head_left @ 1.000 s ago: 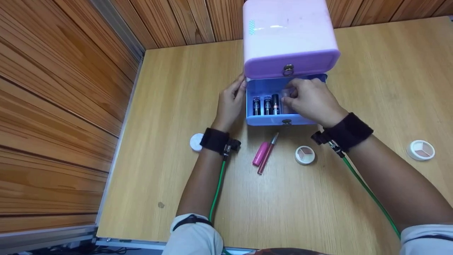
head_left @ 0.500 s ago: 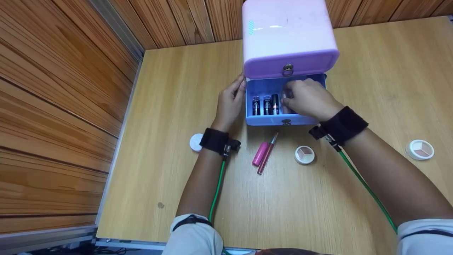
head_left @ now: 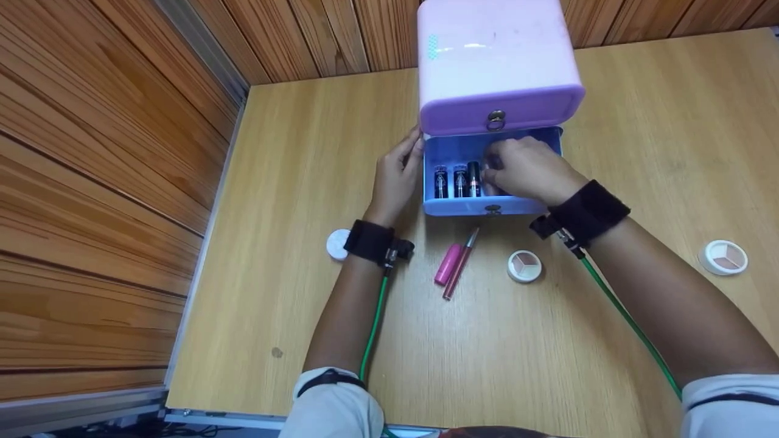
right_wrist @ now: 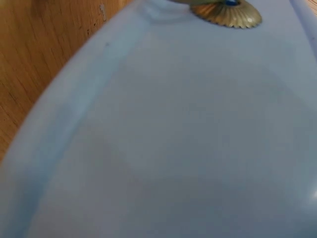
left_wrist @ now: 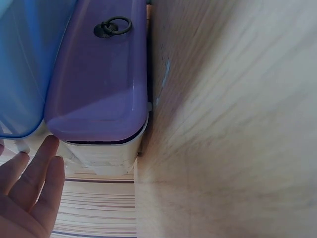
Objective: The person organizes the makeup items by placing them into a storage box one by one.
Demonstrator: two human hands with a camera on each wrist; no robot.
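A pink box (head_left: 496,55) with a purple upper drawer front (left_wrist: 99,74) stands at the back of the table. Its blue lower drawer (head_left: 468,207) is pulled out, and three dark lipstick tubes (head_left: 460,180) stand in its left part. My right hand (head_left: 496,173) is down inside the drawer just right of them, fingers curled round a pale-capped tube that is almost hidden. My left hand (head_left: 406,158) lies with straight fingers (left_wrist: 34,178) against the box's left side. The right wrist view shows only the blue drawer front and its gold knob (right_wrist: 225,11).
In front of the drawer lie a pink tube (head_left: 447,264), a thin lip gloss (head_left: 461,263) and a round eyeshadow compact (head_left: 524,266). A second compact (head_left: 723,257) sits far right, a white round lid (head_left: 338,244) by my left wrist. Wood panelling borders the table left and behind.
My right hand has sunk lower into the drawer with the pale-capped tube, which now hardly shows. The left hand and the box have stayed put.
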